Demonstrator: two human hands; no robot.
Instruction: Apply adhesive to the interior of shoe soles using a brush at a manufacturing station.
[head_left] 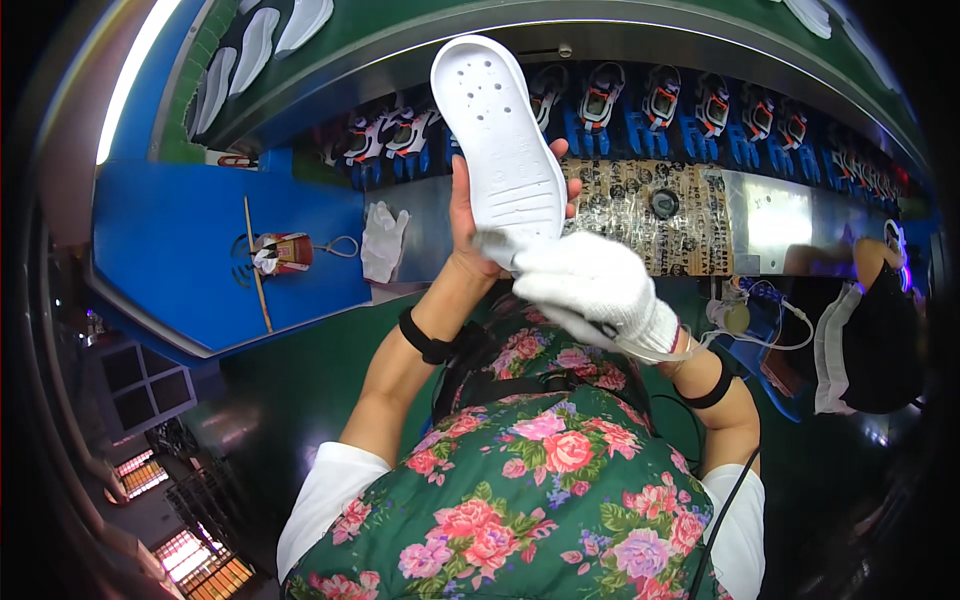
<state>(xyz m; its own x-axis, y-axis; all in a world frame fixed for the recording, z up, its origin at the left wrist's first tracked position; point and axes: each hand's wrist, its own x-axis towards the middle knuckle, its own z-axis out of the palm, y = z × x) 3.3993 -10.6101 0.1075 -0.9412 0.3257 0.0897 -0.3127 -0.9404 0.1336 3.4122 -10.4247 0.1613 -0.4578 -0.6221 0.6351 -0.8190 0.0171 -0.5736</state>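
My bare left hand (463,215) is clamped on a white sole (500,140), thumb along its left edge and fingertips showing past its right edge, with the palm hidden behind it. The sole rises from my grip: the narrower, grooved end sits low between thumb and fingers, while the broad end with its small holes stands out well beyond my fingertips, away from my body. My right hand (590,285), in a white knitted glove, is just below and to the right of that grip, its fingers bent across the lower end of the sole. Something greyish and blurred shows at those fingertips; I cannot tell whether they are closed on it or apart.

Left of my grip, a loose white glove (385,243) lies near the edge of a blue table (170,260). Farther left on that table are a red container (292,252) and a thin stick (257,270). Right of my grip is a patterned covering (690,190) with a dark round piece (664,204) on it. Beyond my grip, a row of shoes (597,100) runs off to the right. Nearer my body is my flowered apron (565,455).
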